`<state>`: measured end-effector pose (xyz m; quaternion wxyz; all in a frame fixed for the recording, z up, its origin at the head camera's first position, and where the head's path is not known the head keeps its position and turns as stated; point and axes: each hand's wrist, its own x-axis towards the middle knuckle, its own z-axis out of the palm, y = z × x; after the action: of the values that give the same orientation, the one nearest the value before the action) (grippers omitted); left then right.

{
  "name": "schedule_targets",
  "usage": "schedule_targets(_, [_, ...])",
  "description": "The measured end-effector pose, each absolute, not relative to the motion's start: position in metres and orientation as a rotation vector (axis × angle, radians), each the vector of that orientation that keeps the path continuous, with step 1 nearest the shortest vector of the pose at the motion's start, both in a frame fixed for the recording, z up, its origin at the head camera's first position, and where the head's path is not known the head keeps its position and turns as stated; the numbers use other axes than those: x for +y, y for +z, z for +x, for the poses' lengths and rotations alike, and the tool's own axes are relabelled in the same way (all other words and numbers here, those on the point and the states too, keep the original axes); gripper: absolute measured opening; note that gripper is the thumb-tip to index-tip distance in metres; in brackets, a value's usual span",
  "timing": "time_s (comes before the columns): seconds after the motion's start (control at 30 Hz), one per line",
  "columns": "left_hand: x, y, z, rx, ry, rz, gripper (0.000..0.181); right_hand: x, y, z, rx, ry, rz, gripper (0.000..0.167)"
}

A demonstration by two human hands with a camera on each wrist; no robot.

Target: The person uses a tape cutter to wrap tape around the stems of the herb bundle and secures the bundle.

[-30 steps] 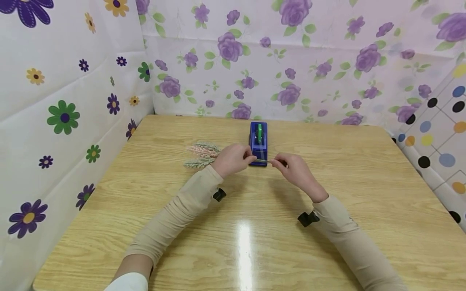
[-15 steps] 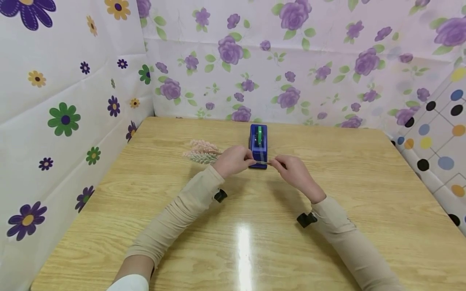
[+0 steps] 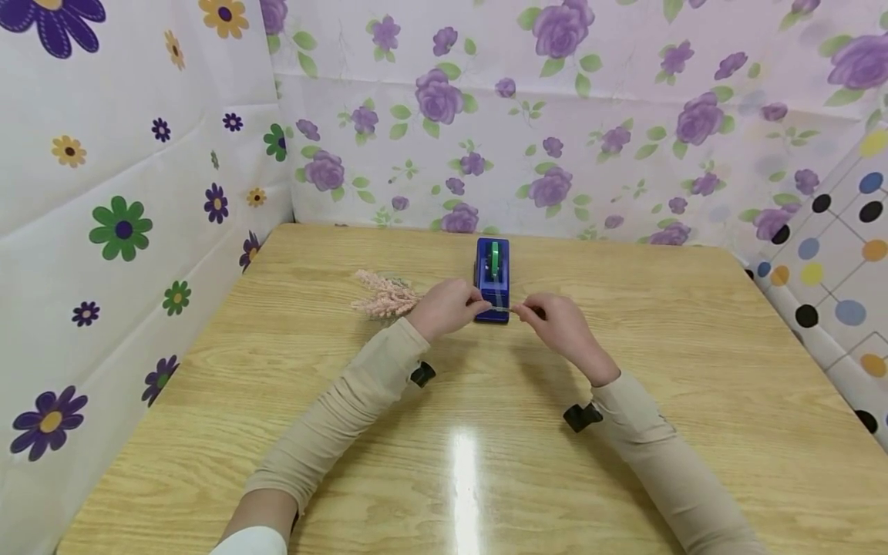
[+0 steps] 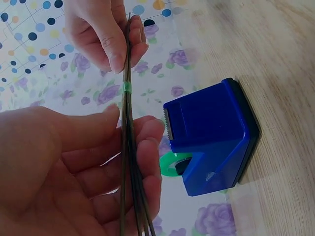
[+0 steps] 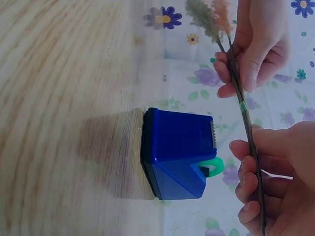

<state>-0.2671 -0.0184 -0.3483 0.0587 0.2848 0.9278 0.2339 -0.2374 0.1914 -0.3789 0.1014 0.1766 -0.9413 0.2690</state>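
My left hand [image 3: 445, 310] holds a bunch of artificial flowers by its thin dark stems [image 4: 130, 147], thumb and fingers pinching them. The pink and grey-green flower heads [image 3: 385, 296] point left past that hand. My right hand [image 3: 565, 327] pinches the stems' other end. Between the two hands a narrow green band [image 4: 127, 87] goes round the stems. Directly behind the stems stands a blue tape dispenser [image 3: 493, 270] on the table, with a green tape roll [image 3: 495, 258] and a toothed cutter [image 4: 168, 124]. In the wrist views the stems are apart from the cutter.
The wooden table [image 3: 659, 339] reaches back to a flower-printed cloth [image 3: 486, 116]. More patterned cloth [image 3: 125, 293] hangs along the left side, and a dotted cloth [image 3: 832, 277] along the right.
The flower bunch has turned about its stems: pink heads now face front where grey-green ones showed before. Both hands stay at almost the same place, still pinching the stems.
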Motion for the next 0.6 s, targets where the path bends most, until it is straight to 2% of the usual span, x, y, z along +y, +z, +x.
schedule_targets(0.1, [-0.0176,-0.3478,-0.2669,2.827,0.699,0.869,0.026,0.1910,-0.3795,-0.2373,-2.732,0.776,0.511,0.024])
schedule_targets(0.27, [-0.0162,-0.3492,-0.2662,2.871,0.698,0.857,0.016,0.1896,-0.3796,-0.2372,-2.689,0.753,0.486,0.018])
schedule_targets(0.6, [-0.0142,-0.3509,-0.2694,2.868,0.751,0.811,0.009,0.1892,-0.3784,-0.2408,-2.730,0.784,0.503,0.020])
